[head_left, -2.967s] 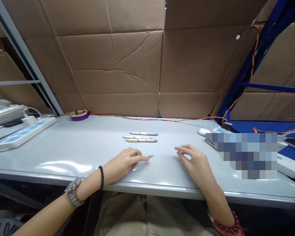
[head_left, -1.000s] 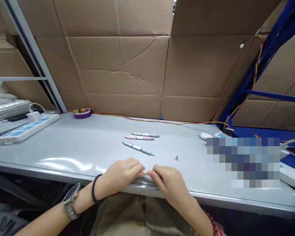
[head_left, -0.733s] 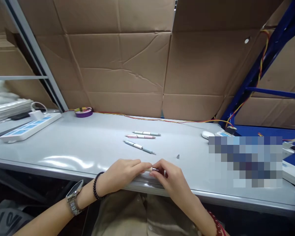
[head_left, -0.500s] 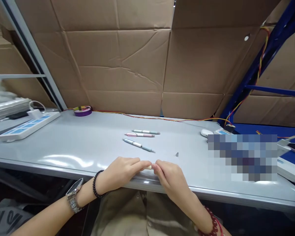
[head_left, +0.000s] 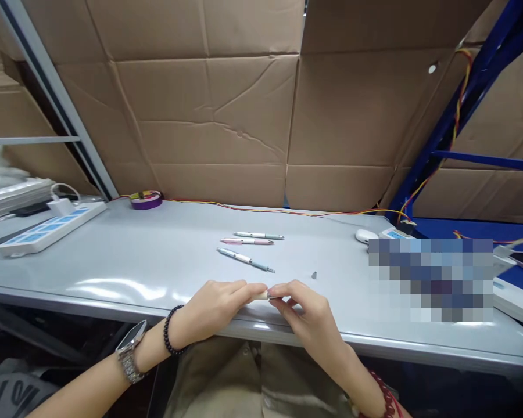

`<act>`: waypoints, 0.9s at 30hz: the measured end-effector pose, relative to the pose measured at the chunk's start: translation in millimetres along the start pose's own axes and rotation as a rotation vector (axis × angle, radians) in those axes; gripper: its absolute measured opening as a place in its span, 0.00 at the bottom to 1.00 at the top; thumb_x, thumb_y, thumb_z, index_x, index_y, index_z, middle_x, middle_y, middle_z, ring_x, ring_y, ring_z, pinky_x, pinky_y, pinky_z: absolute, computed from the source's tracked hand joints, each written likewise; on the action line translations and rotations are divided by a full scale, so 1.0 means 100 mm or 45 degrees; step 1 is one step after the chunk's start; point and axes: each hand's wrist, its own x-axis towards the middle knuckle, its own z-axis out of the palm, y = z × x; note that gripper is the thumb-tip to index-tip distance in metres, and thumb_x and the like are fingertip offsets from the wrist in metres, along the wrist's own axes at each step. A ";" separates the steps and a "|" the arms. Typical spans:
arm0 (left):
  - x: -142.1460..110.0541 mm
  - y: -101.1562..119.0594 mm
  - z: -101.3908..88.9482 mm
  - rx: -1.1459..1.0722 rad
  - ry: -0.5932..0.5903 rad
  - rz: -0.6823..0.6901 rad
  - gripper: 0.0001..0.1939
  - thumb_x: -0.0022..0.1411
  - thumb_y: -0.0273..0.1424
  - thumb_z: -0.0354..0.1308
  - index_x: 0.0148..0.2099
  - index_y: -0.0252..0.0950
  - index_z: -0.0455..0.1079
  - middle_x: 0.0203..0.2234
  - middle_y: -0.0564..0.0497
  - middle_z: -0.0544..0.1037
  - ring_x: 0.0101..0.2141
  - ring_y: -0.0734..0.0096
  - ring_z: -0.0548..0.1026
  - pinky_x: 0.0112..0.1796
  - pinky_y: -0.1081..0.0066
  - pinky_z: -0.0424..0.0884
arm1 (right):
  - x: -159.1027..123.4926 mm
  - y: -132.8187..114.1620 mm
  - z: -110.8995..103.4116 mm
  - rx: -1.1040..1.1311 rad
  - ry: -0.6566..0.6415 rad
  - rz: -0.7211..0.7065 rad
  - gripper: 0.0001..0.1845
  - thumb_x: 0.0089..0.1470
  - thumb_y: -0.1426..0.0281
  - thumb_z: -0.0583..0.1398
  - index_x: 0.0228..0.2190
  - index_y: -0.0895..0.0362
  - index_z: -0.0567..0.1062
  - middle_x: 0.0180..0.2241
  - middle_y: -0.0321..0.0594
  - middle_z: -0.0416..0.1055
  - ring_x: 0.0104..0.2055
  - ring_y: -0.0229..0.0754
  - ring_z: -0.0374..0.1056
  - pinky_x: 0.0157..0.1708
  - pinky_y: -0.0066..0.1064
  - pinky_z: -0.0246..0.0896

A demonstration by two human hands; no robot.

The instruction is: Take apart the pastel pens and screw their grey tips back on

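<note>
Both of my hands meet near the front edge of the grey table (head_left: 126, 255), each pinching one end of a cream-coloured pen (head_left: 261, 295). My left hand (head_left: 215, 307) is closed round the pen's barrel. My right hand (head_left: 303, 310) pinches the pen's right end, where a short metal piece shows. Three more pens lie beyond my hands: a blue one (head_left: 245, 259) set at a slant, a pink one (head_left: 246, 241) and a green one (head_left: 258, 235). A small dark pen tip (head_left: 314, 274) sits loose on the table to the right.
A white power strip (head_left: 47, 227) lies at the far left and a purple tape roll (head_left: 146, 200) by the cardboard wall. Coloured wires run along the back edge. A white mouse (head_left: 366, 235) and a white device (head_left: 516, 293) sit at the right beside a blue rack.
Three seconds ago my hands lay apart on the table beside three stacked pens. Since then they have come together on the cream pen, and a loose tip lies on the table.
</note>
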 end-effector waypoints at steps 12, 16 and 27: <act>-0.02 -0.02 0.01 -0.021 0.027 -0.002 0.16 0.66 0.24 0.41 0.53 0.41 0.59 0.33 0.54 0.75 0.30 0.75 0.73 0.30 0.78 0.65 | 0.02 0.00 -0.01 -0.215 -0.034 0.024 0.09 0.60 0.68 0.52 0.32 0.56 0.70 0.29 0.38 0.70 0.29 0.37 0.65 0.29 0.27 0.59; -0.02 -0.02 -0.02 -0.011 0.088 0.051 0.20 0.66 0.22 0.40 0.56 0.43 0.57 0.31 0.55 0.75 0.28 0.76 0.72 0.27 0.79 0.64 | 0.01 0.01 -0.03 -0.056 0.040 0.057 0.07 0.58 0.68 0.54 0.36 0.56 0.71 0.34 0.40 0.72 0.34 0.38 0.67 0.30 0.27 0.63; -0.01 -0.11 -0.08 0.123 0.164 0.072 0.17 0.68 0.25 0.39 0.54 0.41 0.61 0.27 0.54 0.71 0.25 0.76 0.68 0.27 0.78 0.63 | 0.04 0.06 -0.33 -0.466 0.156 0.098 0.23 0.62 0.63 0.45 0.18 0.56 0.61 0.16 0.33 0.57 0.19 0.34 0.53 0.21 0.27 0.48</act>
